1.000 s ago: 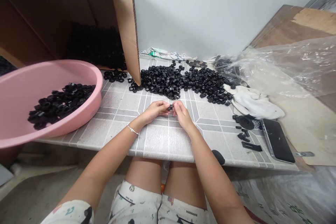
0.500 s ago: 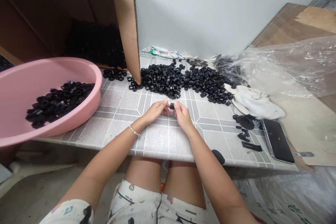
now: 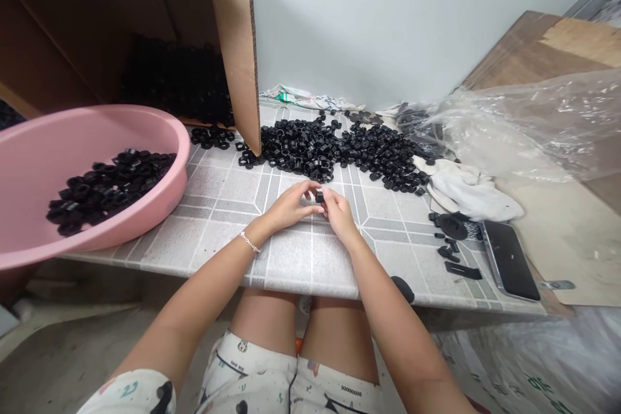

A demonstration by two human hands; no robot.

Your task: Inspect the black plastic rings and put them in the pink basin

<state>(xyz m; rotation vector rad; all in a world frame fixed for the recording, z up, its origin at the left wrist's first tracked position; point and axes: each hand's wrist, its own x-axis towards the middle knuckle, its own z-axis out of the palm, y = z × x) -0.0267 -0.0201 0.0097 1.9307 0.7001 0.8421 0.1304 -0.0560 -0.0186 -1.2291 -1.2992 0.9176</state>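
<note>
My left hand (image 3: pixel 290 206) and my right hand (image 3: pixel 338 211) meet over the tiled tabletop (image 3: pixel 291 252), fingertips pinched together on one small black nut-like part (image 3: pixel 319 195). Both hands are closed on it. A bracelet sits on my left wrist. Just beyond the hands lies a wide heap of the same black parts (image 3: pixel 339 152). To the left, a pink basin (image 3: pixel 29 162) holds a smaller pile of black parts (image 3: pixel 104 187).
An open cardboard box (image 3: pixel 233 45) on its side at the back left holds more black parts. A white cloth (image 3: pixel 470 194), a phone (image 3: pixel 509 259), loose black pieces (image 3: pixel 453 239) and clear plastic sheeting (image 3: pixel 533 123) lie at the right. A wall stands close behind.
Both hands stay together on the small black part; the fingers have shifted slightly and turned it. The view has nudged a little.
</note>
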